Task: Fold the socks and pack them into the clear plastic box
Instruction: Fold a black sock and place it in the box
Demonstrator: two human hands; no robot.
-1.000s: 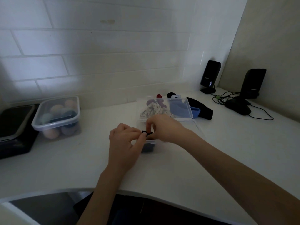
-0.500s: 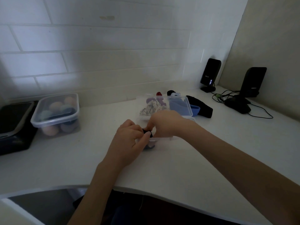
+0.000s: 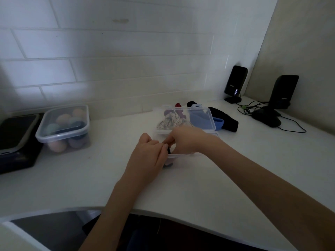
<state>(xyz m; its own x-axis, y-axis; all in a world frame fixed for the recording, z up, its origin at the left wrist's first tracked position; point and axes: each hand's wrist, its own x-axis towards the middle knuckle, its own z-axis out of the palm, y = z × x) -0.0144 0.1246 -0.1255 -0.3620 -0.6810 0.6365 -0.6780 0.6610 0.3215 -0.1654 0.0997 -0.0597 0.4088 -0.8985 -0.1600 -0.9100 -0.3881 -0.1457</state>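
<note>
At the far left of the white desk (image 3: pixel 90 178) sits a black device (image 3: pixel 16 140), and just beside it a lidded plastic container (image 3: pixel 62 126) holding rolled socks in soft colours. Neither is in play.

Moving toward the middle, your left hand (image 3: pixel 147 156) is at the near left corner of the clear plastic box (image 3: pixel 184 155). Its fingers curl in and pinch a small dark sock (image 3: pixel 169 150) against the box rim. Your right hand (image 3: pixel 186 140) meets it from the other side, fingers bent over the same dark sock, reaching across the box opening. Both hands are grasping it; how much of the sock is already inside is hidden by your fingers. Something dark shows through the box wall below your left hand, probably socks already packed.

You appear to be tucking a folded sock down into the box. The next move likely calls for pressing it flat into the corner, then letting go with both hands.

Behind the box stands its open lid (image 3: pixel 186 118), and seen through it are a patterned sock (image 3: pixel 170 122) and a blue sock (image 3: pixel 201 120). A black sock (image 3: pixel 224 120) lies just to the right. These look unfolded and not yet packed.

At the far right, two black speakers (image 3: pixel 235 82) stand with cables trailing.
</note>
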